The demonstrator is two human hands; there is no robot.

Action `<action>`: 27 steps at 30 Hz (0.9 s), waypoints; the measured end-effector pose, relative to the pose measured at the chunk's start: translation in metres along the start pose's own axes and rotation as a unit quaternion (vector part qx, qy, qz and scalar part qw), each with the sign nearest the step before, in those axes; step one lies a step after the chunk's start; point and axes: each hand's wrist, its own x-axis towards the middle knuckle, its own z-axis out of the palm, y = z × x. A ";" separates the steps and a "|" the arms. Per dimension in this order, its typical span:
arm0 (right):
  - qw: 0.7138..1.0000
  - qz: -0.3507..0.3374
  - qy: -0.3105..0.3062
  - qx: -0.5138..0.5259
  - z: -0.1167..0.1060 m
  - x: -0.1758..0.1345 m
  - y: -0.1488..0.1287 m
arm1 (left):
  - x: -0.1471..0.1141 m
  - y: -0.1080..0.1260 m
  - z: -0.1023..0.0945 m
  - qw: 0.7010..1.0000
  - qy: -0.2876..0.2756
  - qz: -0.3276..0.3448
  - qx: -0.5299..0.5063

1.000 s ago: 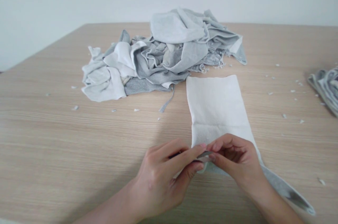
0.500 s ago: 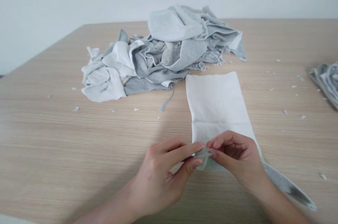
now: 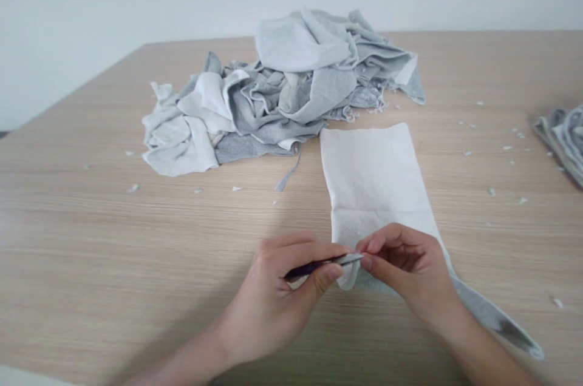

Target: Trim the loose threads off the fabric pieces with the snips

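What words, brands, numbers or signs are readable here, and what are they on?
None can be read.
White and grey flat fabric piece: none legible; its dark patch is too blurred to tell.
Small dark-handled metal tool in the left hand: no readable marking.
Crumpled grey and white fabric heap: none.

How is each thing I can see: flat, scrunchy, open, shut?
Left hand: closed around the scissors
Scissors: blades nearly shut
Right hand: curled at the scissors' tips, grip unclear
White cloth: mostly flat, creased
Cloth heap: crumpled
Pile at right: layered, partly out of view
Scraps: scattered on the table
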 end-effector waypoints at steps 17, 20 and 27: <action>0.966 -0.143 0.020 -0.215 0.002 -0.013 0.005 | -0.013 0.007 -0.006 0.991 -0.031 0.020 0.126; 0.966 -0.139 0.010 -0.216 0.003 -0.012 0.005 | -0.012 0.007 -0.005 0.990 -0.026 0.032 0.134; 0.972 -0.136 0.001 -0.192 0.003 -0.014 0.003 | -0.011 0.006 -0.005 0.992 -0.027 0.017 0.123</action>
